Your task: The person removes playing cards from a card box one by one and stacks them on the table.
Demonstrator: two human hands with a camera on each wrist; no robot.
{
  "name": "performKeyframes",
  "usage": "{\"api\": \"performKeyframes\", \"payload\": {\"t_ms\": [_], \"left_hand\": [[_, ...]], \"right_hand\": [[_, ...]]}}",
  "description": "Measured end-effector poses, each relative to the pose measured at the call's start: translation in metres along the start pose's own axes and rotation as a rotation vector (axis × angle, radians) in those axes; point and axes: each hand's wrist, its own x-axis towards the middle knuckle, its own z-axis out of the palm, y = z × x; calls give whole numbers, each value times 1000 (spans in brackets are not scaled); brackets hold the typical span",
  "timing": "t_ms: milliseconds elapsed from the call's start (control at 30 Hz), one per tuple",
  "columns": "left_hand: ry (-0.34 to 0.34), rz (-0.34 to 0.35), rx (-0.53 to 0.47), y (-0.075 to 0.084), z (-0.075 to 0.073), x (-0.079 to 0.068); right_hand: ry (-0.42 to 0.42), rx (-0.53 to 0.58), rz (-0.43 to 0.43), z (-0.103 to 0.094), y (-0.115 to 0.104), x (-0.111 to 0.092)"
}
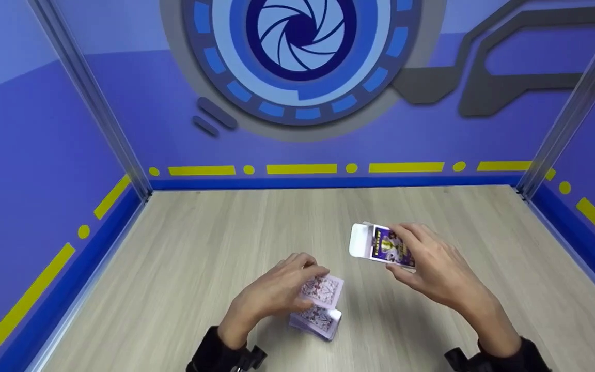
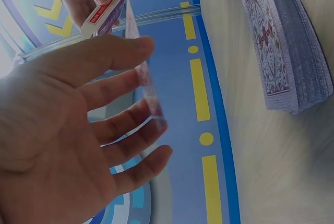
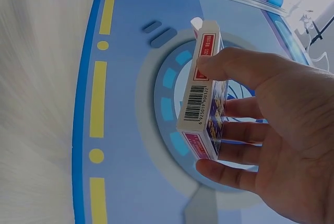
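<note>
My left hand (image 1: 276, 290) pinches a playing card (image 1: 324, 290), its patterned back facing up, between thumb and fingers. Seen edge-on in the left wrist view, that card (image 2: 151, 101) looks very thin. Just below it lies a stack of playing cards (image 1: 323, 319) on the table, backs up and slightly uneven at the sides. To the right, my right hand (image 1: 439, 263) grips a small card box (image 1: 391, 247) by its long edges, above the table. The box's white flap (image 1: 360, 241) stands open, pointing left. In the right wrist view, a barcode shows on the box's narrow side (image 3: 196, 101).
The wood-grain table (image 1: 215, 232) is bounded by a blue printed back wall (image 1: 302, 150) and side walls. Metal posts (image 1: 96, 103) stand at the corners. Each wrist wears a black strap with a camera.
</note>
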Motion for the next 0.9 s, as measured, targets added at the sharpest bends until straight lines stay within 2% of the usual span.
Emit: {"api": "performKeyframes", "payload": {"t_ms": [100,267,433,633,900], "left_hand": [[-53,-2,19,2,5,0],[-93,20,94,5,16,3],[-139,10,131,9,24,3],[-162,-5,127,10,30,4],[-170,-69,94,10,37,5]], "right_hand": [[-4,2,2,1,1,0],[-14,6,11,2,1,0],[-25,0,11,2,0,0],[-18,-7,-2,2,0,0],[-27,-10,-2,2,0,0]]}}
